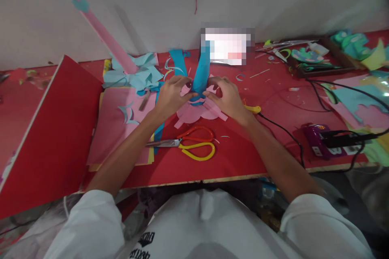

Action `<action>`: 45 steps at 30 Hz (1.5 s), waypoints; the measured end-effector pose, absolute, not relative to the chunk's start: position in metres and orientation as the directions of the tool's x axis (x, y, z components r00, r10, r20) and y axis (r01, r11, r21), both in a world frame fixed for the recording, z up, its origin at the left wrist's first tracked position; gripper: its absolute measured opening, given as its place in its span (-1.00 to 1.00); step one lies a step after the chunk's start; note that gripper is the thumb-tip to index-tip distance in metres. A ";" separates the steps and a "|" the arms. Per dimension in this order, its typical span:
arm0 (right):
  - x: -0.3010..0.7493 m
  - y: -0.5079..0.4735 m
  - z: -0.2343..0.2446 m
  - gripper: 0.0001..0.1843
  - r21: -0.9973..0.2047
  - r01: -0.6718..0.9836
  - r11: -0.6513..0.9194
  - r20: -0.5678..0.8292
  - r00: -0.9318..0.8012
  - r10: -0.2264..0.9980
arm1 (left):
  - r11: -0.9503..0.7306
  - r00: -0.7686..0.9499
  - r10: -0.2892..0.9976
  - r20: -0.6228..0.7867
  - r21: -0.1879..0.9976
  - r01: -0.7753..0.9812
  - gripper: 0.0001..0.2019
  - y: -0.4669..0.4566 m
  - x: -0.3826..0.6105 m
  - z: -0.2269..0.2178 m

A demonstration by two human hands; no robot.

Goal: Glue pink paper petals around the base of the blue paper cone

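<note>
A blue paper tube (pixel 201 73) leans slightly right above a pink scalloped paper cutout (pixel 194 114) on the red table. My left hand (pixel 172 94) pinches the tube's lower end from the left, thumb toward the front. On the opposite side, the fingers and thumb of my right hand (pixel 227 96) close on the same lower end. Scissors (pixel 178 143) with one orange and one yellow handle lie in front of the cutout. By my right wrist is a yellow-handled tool (pixel 253 109) with a black cord, partly hidden by the arm.
Pink sheets (pixel 111 119) with paper scraps lie left, beside a raised red panel (pixel 57 129). Behind them a pink paper tube (pixel 109 42) stands tilted among light-blue paper pieces (pixel 148 73). A brown tray (pixel 337 66) and a purple box (pixel 317 141) with cords are right.
</note>
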State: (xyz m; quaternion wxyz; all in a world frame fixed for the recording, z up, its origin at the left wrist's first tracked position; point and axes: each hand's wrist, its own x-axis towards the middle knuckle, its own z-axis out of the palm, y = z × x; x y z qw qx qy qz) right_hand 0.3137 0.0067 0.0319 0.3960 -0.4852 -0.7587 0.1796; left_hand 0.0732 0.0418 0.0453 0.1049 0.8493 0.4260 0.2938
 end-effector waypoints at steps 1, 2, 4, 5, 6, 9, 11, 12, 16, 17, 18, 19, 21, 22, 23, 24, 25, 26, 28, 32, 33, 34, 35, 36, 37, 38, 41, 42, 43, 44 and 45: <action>0.311 0.006 0.032 -0.52 -0.654 0.604 0.456 0.428 -0.202 0.881 | -0.609 0.459 0.788 0.410 0.416 0.675 -0.49 0.040 0.074 0.046; 0.308 0.006 0.032 -0.52 -0.650 0.615 0.445 0.431 -0.184 0.883 | -0.599 0.451 0.795 0.405 0.407 0.690 -0.48 0.039 0.076 0.047; 0.302 0.006 0.031 -0.51 -0.647 0.636 0.421 0.437 -0.143 0.888 | -0.568 0.424 0.815 0.395 0.398 0.720 -0.53 0.035 0.079 0.049; 0.298 0.007 0.032 -0.50 -0.646 0.646 0.407 0.439 -0.122 0.890 | -0.554 0.408 0.823 0.395 0.398 0.732 -0.57 0.033 0.081 0.050; 0.295 0.008 0.033 -0.49 -0.647 0.654 0.392 0.436 -0.104 0.894 | -0.543 0.395 0.829 0.397 0.398 0.740 -0.61 0.031 0.082 0.052; 0.288 0.013 0.039 -0.46 -0.662 0.664 0.349 0.403 -0.078 0.912 | -0.548 0.396 0.821 0.412 0.373 0.748 -0.66 0.024 0.085 0.057; 0.286 0.019 0.042 -0.45 -0.682 0.644 0.348 0.388 -0.086 0.918 | -0.582 0.436 0.797 0.417 0.341 0.738 -0.63 0.022 0.083 0.061; 0.286 0.021 0.044 -0.43 -0.691 0.629 0.358 0.391 -0.092 0.916 | -0.600 0.457 0.785 0.419 0.329 0.729 -0.61 0.021 0.081 0.063; 0.289 0.030 0.050 -0.37 -0.712 0.573 0.407 0.435 -0.096 0.895 | -0.610 0.442 0.777 0.448 0.363 0.704 -0.55 0.029 0.068 0.071; 0.291 0.032 0.052 -0.35 -0.719 0.556 0.416 0.442 -0.097 0.892 | -0.598 0.417 0.786 0.456 0.388 0.701 -0.53 0.033 0.064 0.072; 0.292 0.033 0.054 -0.33 -0.729 0.536 0.426 0.447 -0.099 0.889 | -0.583 0.390 0.796 0.462 0.414 0.700 -0.52 0.037 0.060 0.074; 0.293 0.034 0.057 -0.32 -0.739 0.514 0.436 0.452 -0.101 0.886 | -0.567 0.364 0.807 0.465 0.438 0.697 -0.51 0.041 0.056 0.074; 0.295 0.036 0.062 -0.31 -0.759 0.462 0.459 0.463 -0.114 0.879 | -0.544 0.323 0.823 0.468 0.480 0.689 -0.51 0.049 0.049 0.074; 0.295 0.037 0.064 -0.30 -0.766 0.436 0.472 0.469 -0.122 0.875 | -0.536 0.311 0.828 0.466 0.500 0.680 -0.51 0.052 0.046 0.073; 0.296 0.039 0.067 -0.30 -0.772 0.413 0.483 0.474 -0.131 0.871 | -0.534 0.305 0.832 0.464 0.517 0.669 -0.52 0.055 0.044 0.072; 0.297 0.040 0.068 -0.29 -0.776 0.396 0.491 0.476 -0.142 0.868 | -0.534 0.304 0.833 0.462 0.531 0.657 -0.53 0.057 0.042 0.070; 0.297 0.042 0.070 -0.28 -0.779 0.386 0.495 0.475 -0.154 0.867 | -0.537 0.303 0.833 0.463 0.543 0.646 -0.55 0.059 0.041 0.069; 0.298 0.044 0.071 -0.26 -0.782 0.379 0.495 0.469 -0.166 0.867 | -0.542 0.304 0.831 0.467 0.550 0.636 -0.57 0.060 0.040 0.067; 0.299 0.047 0.074 -0.22 -0.790 0.365 0.492 0.453 -0.192 0.870 | -0.554 0.315 0.824 0.471 0.556 0.620 -0.62 0.062 0.038 0.066; 0.299 0.048 0.083 -0.22 -0.818 0.271 0.507 0.442 -0.270 0.856 | -0.572 0.377 0.819 0.432 0.579 0.581 -0.71 0.061 0.034 0.070; 0.299 0.048 0.086 -0.24 -0.823 0.251 0.510 0.438 -0.291 0.851 | -0.575 0.396 0.818 0.417 0.584 0.572 -0.72 0.061 0.033 0.071; 0.299 0.048 0.088 -0.26 -0.827 0.239 0.508 0.431 -0.311 0.847 | -0.578 0.415 0.816 0.403 0.586 0.567 -0.72 0.061 0.032 0.074; 0.299 0.048 0.090 -0.27 -0.831 0.234 0.505 0.420 -0.330 0.845 | -0.581 0.433 0.813 0.389 0.585 0.566 -0.71 0.060 0.030 0.076; 0.299 0.049 0.092 -0.27 -0.835 0.231 0.499 0.408 -0.349 0.844 | -0.585 0.451 0.809 0.376 0.580 0.567 -0.70 0.060 0.029 0.077; 0.300 0.051 0.093 -0.27 -0.841 0.225 0.492 0.395 -0.366 0.843 | -0.591 0.468 0.804 0.366 0.571 0.570 -0.67 0.060 0.028 0.079; 0.300 0.053 0.093 -0.27 -0.850 0.211 0.483 0.381 -0.385 0.840 | -0.599 0.485 0.798 0.357 0.560 0.573 -0.64 0.059 0.027 0.079; 0.302 0.059 0.091 -0.28 -0.888 0.135 0.439 0.336 -0.459 0.822 | -0.623 0.539 0.776 0.328 0.534 0.572 -0.50 0.060 0.027 0.077; 0.302 0.061 0.090 -0.29 -0.899 0.103 0.425 0.324 -0.494 0.807 | -0.630 0.557 0.768 0.315 0.530 0.568 -0.45 0.060 0.028 0.074; 0.302 0.063 0.089 -0.31 -0.907 0.074 0.415 0.316 -0.531 0.786 | -0.637 0.576 0.759 0.302 0.524 0.565 -0.41 0.061 0.029 0.070; 0.303 0.064 0.087 -0.32 -0.910 0.054 0.410 0.312 -0.562 0.766 | -0.644 0.592 0.752 0.290 0.516 0.565 -0.39 0.062 0.031 0.065; 0.303 0.065 0.086 -0.33 -0.910 0.047 0.411 0.309 -0.582 0.752 | -0.648 0.602 0.748 0.280 0.502 0.572 -0.39 0.063 0.033 0.059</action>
